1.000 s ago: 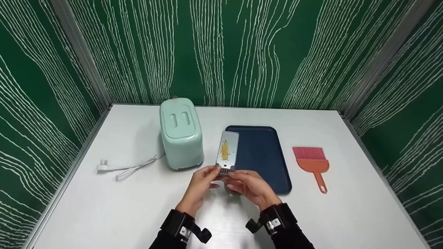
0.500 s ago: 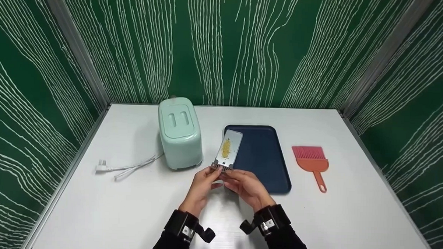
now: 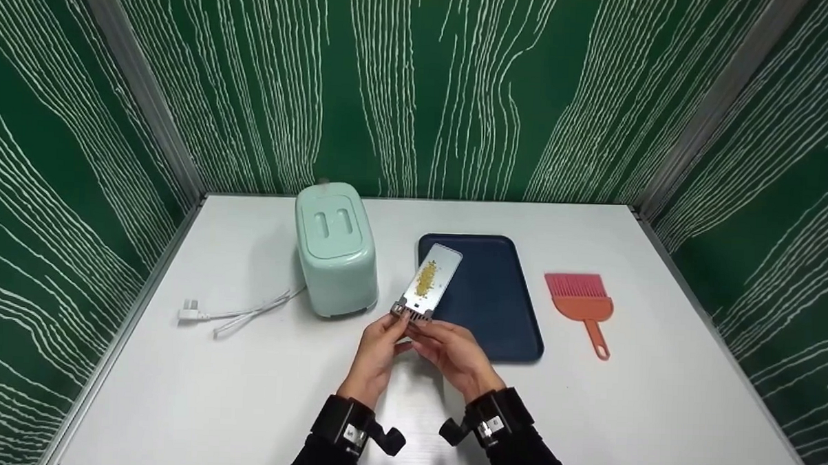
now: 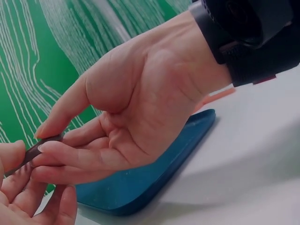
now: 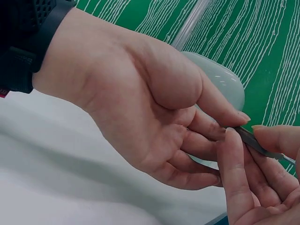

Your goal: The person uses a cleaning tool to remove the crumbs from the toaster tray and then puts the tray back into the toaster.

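– Crumb tray [image 3: 444, 268] has swung since a second ago: far end points further right now, and the right hand [image 3: 454, 356] has shifted a bit left with it.

– So who's got it?

– Both. Left hand [image 3: 374, 353] and right each pinch the grey slotted end [image 3: 419, 316], thumbs on top, fingers underneath.

– Why that end?

– Probably keeps fingers off the yellow crumbs [image 3: 426, 280], and holding it fairly flat should stop them sliding. Far end overlaps the left edge of the navy serving tray [image 3: 498, 301] in the head view, so strays might get caught there. Can't tell how high it's held.

– Much room?

– Mint toaster [image 3: 339, 257] sits near on the left, so that's the tighter side; its cord [image 3: 251, 313] trails further left. Pink-bristled brush [image 3: 585, 308] lies right, apart from the serving tray's rim. White table [image 3: 256, 406] stretches wide either side of the forearms.
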`<state>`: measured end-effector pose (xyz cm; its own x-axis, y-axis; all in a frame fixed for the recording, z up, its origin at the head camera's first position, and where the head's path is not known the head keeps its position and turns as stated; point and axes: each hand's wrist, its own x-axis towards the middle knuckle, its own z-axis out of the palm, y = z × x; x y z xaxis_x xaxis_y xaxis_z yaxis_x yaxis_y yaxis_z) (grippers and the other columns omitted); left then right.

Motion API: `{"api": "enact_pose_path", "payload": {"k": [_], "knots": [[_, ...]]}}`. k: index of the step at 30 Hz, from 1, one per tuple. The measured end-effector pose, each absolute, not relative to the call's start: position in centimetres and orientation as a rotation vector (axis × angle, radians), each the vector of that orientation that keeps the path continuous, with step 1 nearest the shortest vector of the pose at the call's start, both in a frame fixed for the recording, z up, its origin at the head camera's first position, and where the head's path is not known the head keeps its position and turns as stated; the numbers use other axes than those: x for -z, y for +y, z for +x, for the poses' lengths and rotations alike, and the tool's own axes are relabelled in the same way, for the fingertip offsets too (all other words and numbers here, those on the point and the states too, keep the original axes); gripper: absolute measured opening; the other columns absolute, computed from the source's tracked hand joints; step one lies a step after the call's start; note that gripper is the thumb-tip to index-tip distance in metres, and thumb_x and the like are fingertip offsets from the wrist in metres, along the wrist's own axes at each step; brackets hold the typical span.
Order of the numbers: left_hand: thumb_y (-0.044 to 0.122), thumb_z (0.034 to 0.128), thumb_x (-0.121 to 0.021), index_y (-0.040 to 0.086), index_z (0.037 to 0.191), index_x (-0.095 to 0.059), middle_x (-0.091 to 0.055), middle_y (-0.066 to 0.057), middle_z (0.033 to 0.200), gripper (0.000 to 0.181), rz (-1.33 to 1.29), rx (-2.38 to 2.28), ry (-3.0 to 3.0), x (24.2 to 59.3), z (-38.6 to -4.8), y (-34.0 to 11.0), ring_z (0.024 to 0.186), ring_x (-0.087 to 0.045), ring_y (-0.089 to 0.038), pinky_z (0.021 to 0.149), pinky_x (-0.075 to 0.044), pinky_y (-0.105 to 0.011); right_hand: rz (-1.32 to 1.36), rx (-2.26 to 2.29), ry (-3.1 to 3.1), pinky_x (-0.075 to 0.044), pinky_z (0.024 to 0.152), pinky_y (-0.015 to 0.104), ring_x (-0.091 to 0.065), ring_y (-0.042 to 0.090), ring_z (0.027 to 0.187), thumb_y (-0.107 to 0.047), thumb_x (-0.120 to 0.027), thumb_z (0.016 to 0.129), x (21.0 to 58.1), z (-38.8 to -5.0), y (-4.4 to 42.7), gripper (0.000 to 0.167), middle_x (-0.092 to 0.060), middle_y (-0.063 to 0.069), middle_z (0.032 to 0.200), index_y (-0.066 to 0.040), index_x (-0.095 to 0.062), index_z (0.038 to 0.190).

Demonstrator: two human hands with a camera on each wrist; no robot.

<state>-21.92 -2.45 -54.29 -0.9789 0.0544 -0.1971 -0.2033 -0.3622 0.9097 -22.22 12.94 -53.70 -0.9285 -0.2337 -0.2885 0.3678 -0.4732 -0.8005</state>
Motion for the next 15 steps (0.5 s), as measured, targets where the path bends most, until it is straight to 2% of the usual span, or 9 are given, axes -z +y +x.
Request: {"api": "enact_pose_path", "payload": {"k": [4,8,15], "knots": [[0.014,0.1097,-0.061,-0.008,0.122,-0.068,-0.072,-0.001,0.098,0.026,-0.203,-2.494,1.650,54.31,-21.87,-2.37,0.093,-0.067,-0.010,0.080,-0.059,-0.025,0.202,2.427,1.368,-0.063,0.081,0.022,-0.078,0.017,0.096,0.001,-0.065,0.103,53.95,-22.10,12.73,0.014,-0.080,0.014,0.106,0.000,-0.078,0.105],[0.012,0.1090,-0.062,-0.006,0.113,-0.071,-0.070,0.001,0.091,0.021,-0.211,-2.528,1.626,54.25,-21.74,-2.35,0.086,-0.064,-0.009,0.076,-0.057,-0.024,0.207,2.425,1.373,-0.063,0.080,0.022,-0.078,0.018,0.096,0.000,-0.065,0.103,54.16,-22.00,12.57,0.015,-0.080,0.014,0.107,-0.001,-0.079,0.107],[0.011,0.1076,-0.063,-0.007,0.112,-0.072,-0.072,0.000,0.092,0.021,-0.249,-2.518,1.677,54.07,-21.63,-2.52,0.089,-0.066,-0.010,0.081,-0.057,-0.027,0.244,2.411,1.377,-0.063,0.081,0.024,-0.079,0.018,0.094,-0.001,-0.069,0.101,54.25,-21.77,12.30,0.013,-0.080,0.015,0.107,0.001,-0.079,0.110]]}}
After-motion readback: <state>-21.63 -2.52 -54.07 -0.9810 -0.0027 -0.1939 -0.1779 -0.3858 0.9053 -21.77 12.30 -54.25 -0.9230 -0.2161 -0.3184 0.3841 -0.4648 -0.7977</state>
